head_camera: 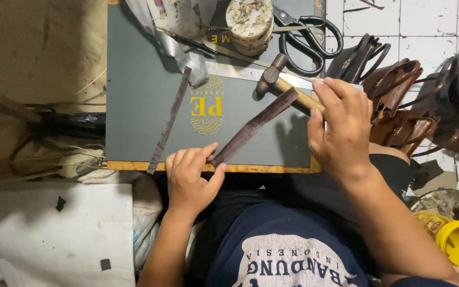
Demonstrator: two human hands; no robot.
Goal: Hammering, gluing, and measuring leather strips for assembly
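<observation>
At far left, a loose dark strip (169,123) lies on the grey board (134,79), running from near the board's front edge up and to the right, untouched. Next to it, the left hand (189,178) pinches the near end of a second leather strip (255,125) between thumb and fingertips, pressing it to the board's front edge. That strip's long axis climbs diagonally up and to the right, away from the left hand, ending just beside the hammer (277,82). The right hand (341,127) is closed round the hammer's wooden handle, the metal head resting on the board near the strip's far end, possibly touching it; the angle hides contact. Further right, scissors (309,40) and brown leather pieces (399,101) lie on tiles.
</observation>
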